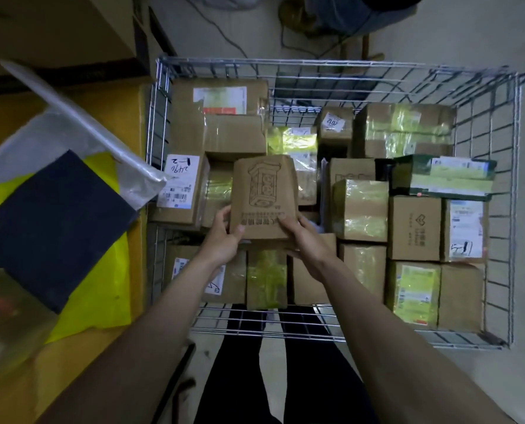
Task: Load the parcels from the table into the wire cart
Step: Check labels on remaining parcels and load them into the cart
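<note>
A brown cardboard parcel (pixel 262 194) with a printed line drawing is held over the wire cart (pixel 513 209), above the boxes packed inside. My left hand (pixel 223 237) grips its near left corner and my right hand (pixel 304 240) grips its near right corner, thumbs on top. The cart holds several taped cardboard boxes, some with white labels, such as a labelled box (pixel 180 185) at the left wall. On the yellow table (pixel 102 341) at the left lie a dark flat parcel (pixel 53 228) and a grey plastic mailer (pixel 71 117).
A big cardboard box (pixel 56 29) stands beyond the table at the top left. Cables (pixel 224 35) trail on the floor behind the cart. A dark green box (pixel 445 177) sits high at the cart's right. My legs stand at the cart's near edge.
</note>
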